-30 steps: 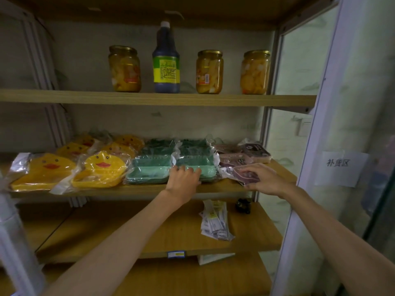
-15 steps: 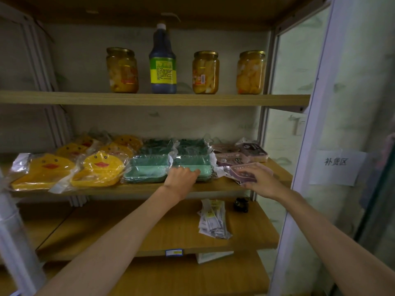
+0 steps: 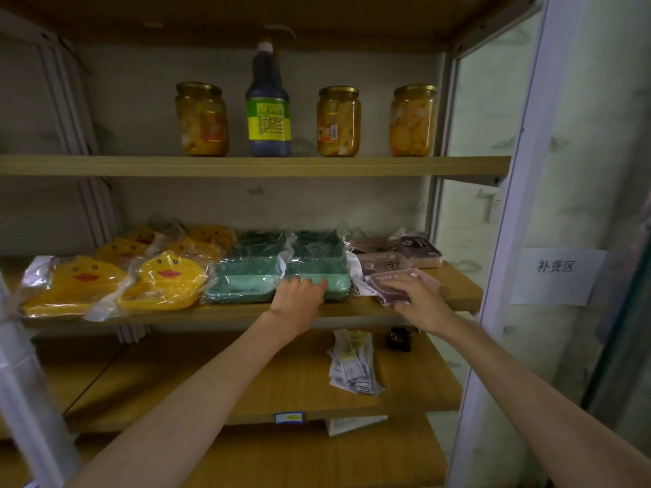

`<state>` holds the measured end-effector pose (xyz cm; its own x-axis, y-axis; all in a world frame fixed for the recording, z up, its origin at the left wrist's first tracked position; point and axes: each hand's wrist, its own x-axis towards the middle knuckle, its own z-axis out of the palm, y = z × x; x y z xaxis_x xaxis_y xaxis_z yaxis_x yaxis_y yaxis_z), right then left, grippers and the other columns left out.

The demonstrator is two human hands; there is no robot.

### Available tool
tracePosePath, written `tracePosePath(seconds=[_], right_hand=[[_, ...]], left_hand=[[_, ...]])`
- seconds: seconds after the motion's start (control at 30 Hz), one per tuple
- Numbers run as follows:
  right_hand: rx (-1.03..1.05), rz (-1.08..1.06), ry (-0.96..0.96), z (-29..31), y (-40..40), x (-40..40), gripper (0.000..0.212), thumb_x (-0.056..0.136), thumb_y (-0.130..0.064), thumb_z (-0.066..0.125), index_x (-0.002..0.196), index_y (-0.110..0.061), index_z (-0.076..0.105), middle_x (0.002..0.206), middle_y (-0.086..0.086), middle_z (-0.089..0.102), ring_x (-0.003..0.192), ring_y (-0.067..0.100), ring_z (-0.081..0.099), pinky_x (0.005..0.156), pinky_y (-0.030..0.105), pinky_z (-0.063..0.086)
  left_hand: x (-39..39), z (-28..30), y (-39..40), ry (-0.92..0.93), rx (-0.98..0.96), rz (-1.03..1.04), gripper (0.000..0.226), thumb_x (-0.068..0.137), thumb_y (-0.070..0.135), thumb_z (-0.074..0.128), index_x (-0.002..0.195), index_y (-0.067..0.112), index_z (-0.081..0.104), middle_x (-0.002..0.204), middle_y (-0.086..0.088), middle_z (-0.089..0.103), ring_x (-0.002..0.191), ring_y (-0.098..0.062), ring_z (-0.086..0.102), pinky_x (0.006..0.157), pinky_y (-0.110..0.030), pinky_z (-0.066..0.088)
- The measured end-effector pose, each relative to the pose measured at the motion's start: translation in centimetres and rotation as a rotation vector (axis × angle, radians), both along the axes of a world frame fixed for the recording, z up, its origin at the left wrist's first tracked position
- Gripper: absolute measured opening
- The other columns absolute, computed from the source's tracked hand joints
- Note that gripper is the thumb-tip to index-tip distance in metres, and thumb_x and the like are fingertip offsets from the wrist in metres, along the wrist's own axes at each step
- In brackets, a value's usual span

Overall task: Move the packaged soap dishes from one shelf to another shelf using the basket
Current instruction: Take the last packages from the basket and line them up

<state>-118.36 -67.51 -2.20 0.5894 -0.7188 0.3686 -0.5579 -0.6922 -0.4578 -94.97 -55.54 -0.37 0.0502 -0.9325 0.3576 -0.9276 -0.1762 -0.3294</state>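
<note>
The left hand [image 3: 299, 294] is laid with curled fingers on the front edge of the green packaged soap dish [image 3: 313, 272]; the right hand [image 3: 412, 297] is closed around a purple packaged soap dish [image 3: 391, 287], held at the front of the middle shelf [image 3: 246, 317], just right of the green dish; yellow duck-shaped packages [image 3: 165, 283] are ranged to the left of the green dish; jars [image 3: 338, 121] and a dark bottle [image 3: 268, 107] are stored on the shelf above it.
</note>
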Motion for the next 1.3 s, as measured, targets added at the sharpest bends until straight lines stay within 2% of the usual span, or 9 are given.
tracePosePath(seconds=[0.13,0.3,0.4,0.53,0.73,0.87,1.03,1.13,1.3], right_hand=[[-0.069,-0.1,0.04,-0.5,0.6,0.7,0.046,0.09,-0.025,0.072,0.134,-0.024,0.058,0.133,0.002,0.062,0.127,0.024,0.052,0.103,0.048,0.048],[-0.168,-0.092,0.091,-0.5,1.1,1.4,0.045,0.092,-0.024,0.071,0.135,-0.026,0.059,0.135,-0.004,0.063,0.129,0.019,0.052,0.113,0.048,0.037],[-0.189,-0.072,0.107,-0.3,1.3,1.1,0.049,0.092,-0.024,0.071,0.138,-0.029,0.057,0.139,-0.007,0.06,0.132,0.017,0.05,0.112,0.042,0.039],[-0.19,-0.062,0.106,-0.3,1.2,0.9,0.053,0.092,-0.027,0.069,0.142,-0.033,0.054,0.144,-0.008,0.056,0.136,0.017,0.046,0.113,0.045,0.039],[-0.209,-0.091,0.173,-0.4,1.7,0.9,0.056,0.098,-0.032,0.061,0.151,-0.031,0.043,0.151,-0.001,0.044,0.141,0.024,0.038,0.112,0.042,0.036],[-0.197,-0.085,0.19,-0.7,2.3,0.7,0.061,0.097,-0.039,0.061,0.152,-0.027,0.038,0.156,-0.001,0.041,0.145,0.021,0.034,0.117,0.044,0.029],[-0.203,-0.073,0.273,0.5,2.8,0.0,0.067,0.092,-0.035,0.063,0.152,-0.025,0.036,0.156,0.002,0.039,0.145,0.025,0.031,0.121,0.047,0.022],[-0.236,-0.093,0.228,0.5,3.3,-0.1,0.071,0.087,-0.037,0.064,0.151,-0.028,0.036,0.155,0.0,0.04,0.145,0.024,0.031,0.121,0.045,0.019],[-0.292,-0.117,0.057,-0.5,6.2,0.0,0.06,0.087,-0.03,0.065,0.144,-0.026,0.045,0.146,-0.003,0.042,0.139,0.02,0.037,0.115,0.04,0.035]], left_hand=[[0.3,-0.5,0.2,0.077,-0.028,-0.006,0.029,0.105,0.038,0.042,0.128,0.02,0.05,0.119,-0.007,0.065,0.114,-0.029,0.059,0.089,-0.042,0.049],[0.4,-0.7,0.4,0.125,-0.03,-0.015,0.032,0.105,0.042,0.041,0.128,0.022,0.051,0.123,-0.007,0.065,0.121,-0.03,0.056,0.103,-0.049,0.045],[0.3,-0.8,0.4,0.138,-0.048,-0.034,0.033,0.105,0.042,0.04,0.128,0.022,0.051,0.123,-0.006,0.064,0.122,-0.029,0.054,0.105,-0.046,0.043],[0.3,-1.1,0.2,0.153,-0.061,-0.027,0.034,0.104,0.043,0.04,0.129,0.022,0.05,0.127,-0.006,0.062,0.124,-0.028,0.053,0.107,-0.045,0.04],[0.0,-1.8,0.3,0.141,-0.12,0.001,0.04,0.102,0.045,0.043,0.135,0.022,0.049,0.134,-0.007,0.053,0.127,-0.028,0.047,0.111,-0.047,0.035],[-0.4,-2.0,0.6,0.171,-0.156,-0.02,0.044,0.099,0.042,0.047,0.138,0.02,0.044,0.137,-0.007,0.052,0.128,-0.027,0.047,0.112,-0.046,0.034],[-1.4,-1.8,1.5,0.214,-0.191,-0.069,0.045,0.096,0.033,0.051,0.139,0.02,0.045,0.143,-0.008,0.049,0.132,-0.027,0.046,0.115,-0.046,0.03],[-1.8,-2.1,2.5,0.224,-0.222,-0.11,0.044,0.094,0.033,0.052,0.135,0.02,0.049,0.142,-0.008,0.05,0.131,-0.026,0.047,0.114,-0.046,0.032],[-2.5,-3.0,4.5,0.261,-0.277,-0.183,0.04,0.089,0.026,0.058,0.128,0.019,0.057,0.128,-0.004,0.056,0.119,-0.025,0.053,0.104,-0.045,0.04]])
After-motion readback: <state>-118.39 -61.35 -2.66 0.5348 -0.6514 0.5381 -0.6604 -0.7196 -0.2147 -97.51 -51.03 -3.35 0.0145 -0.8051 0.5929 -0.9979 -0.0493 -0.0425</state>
